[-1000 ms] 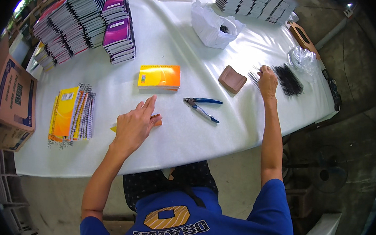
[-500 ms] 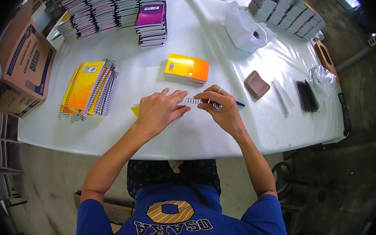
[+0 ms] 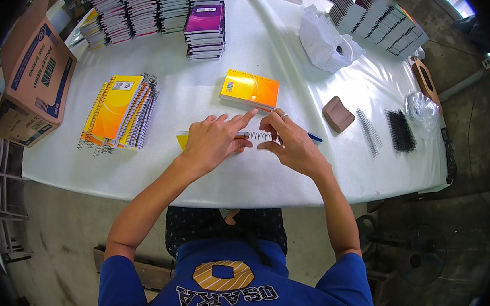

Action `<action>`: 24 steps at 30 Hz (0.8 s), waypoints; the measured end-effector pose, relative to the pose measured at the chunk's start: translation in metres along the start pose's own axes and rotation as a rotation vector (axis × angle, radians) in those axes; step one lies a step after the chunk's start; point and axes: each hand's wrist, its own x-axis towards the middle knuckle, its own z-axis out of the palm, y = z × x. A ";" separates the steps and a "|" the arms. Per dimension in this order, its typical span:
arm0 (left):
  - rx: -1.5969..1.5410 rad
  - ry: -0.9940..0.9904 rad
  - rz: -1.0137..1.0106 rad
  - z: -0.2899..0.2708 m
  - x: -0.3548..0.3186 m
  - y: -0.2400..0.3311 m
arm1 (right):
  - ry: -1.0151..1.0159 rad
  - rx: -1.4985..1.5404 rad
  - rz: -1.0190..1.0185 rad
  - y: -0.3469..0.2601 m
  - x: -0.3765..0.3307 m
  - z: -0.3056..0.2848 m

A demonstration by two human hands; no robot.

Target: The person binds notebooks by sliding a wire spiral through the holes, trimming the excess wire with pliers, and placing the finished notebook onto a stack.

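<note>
My left hand [image 3: 214, 142] lies over a small yellow notebook [image 3: 182, 141], holding it on the table with fingers stretched forward. Most of that notebook is hidden under the hand. A dark wire spiral coil [image 3: 258, 135] runs from its right end toward my right hand [image 3: 293, 145]. My right thumb and fingers curl around the coil's outer part. Behind my right fingers a blue pen-like stick [image 3: 314, 137] pokes out. Just beyond both hands lies a short stack of yellow-orange notebooks [image 3: 250, 89].
Coil-bound yellow notebooks [image 3: 119, 111] are piled at left, beside an open cardboard box [image 3: 40, 79]. Tall notebook stacks [image 3: 206, 29] stand at the back. To the right are a brown block [image 3: 338, 114], loose coils [image 3: 367, 131], black coils [image 3: 400, 130] and a white plastic bag [image 3: 325, 41].
The view has shifted slightly. My right thumb and fingers have spread a little around the coil, showing more of it between them. My left hand stays over the notebook.
</note>
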 end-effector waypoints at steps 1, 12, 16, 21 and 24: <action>-0.052 0.000 0.009 -0.002 0.001 0.001 | 0.016 -0.096 -0.039 0.001 -0.001 0.001; -0.061 -0.147 0.001 -0.006 0.000 0.002 | -0.051 -0.325 -0.158 -0.006 -0.002 0.005; 0.058 -0.523 0.011 -0.019 0.000 -0.002 | 0.013 -0.083 0.022 0.021 -0.004 -0.022; -0.070 -0.467 0.156 -0.017 -0.012 0.007 | 0.267 -0.840 0.318 0.122 -0.043 -0.107; -0.045 -0.314 0.215 -0.017 -0.018 0.005 | 0.020 -0.410 0.457 0.126 -0.035 -0.122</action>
